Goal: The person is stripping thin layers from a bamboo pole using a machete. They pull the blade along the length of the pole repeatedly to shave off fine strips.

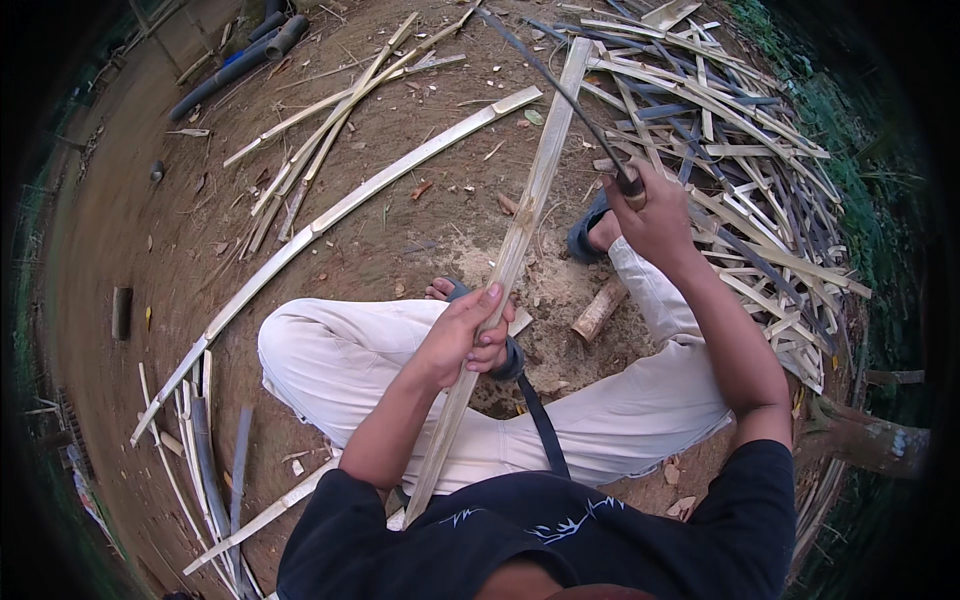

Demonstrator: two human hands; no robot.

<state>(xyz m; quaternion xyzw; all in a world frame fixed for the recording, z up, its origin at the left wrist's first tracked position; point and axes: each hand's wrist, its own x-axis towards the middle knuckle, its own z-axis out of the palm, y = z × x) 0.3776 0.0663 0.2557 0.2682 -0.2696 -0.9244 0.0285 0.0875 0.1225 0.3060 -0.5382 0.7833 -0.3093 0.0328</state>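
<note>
My left hand [468, 338] is closed round a long pale split bamboo strip [537, 190], which slants from my lap up and away between my legs. My right hand [652, 208] grips the short handle of a machete [570, 98]. Its thin dark blade points up and to the left, crossing over the far part of the strip in this view; I cannot tell whether they touch. A dark strap [540, 420] hangs down from beside my left hand across my trousers. A short piece of bamboo or wood [600, 308] lies on the dirt between my legs.
A large heap of split bamboo [740, 170] covers the far right ground. One long strip [330, 215] lies to the left, with more strips [205, 480] at lower left. Dark bamboo poles [235, 75] lie far left; a log [870, 440] stands at right.
</note>
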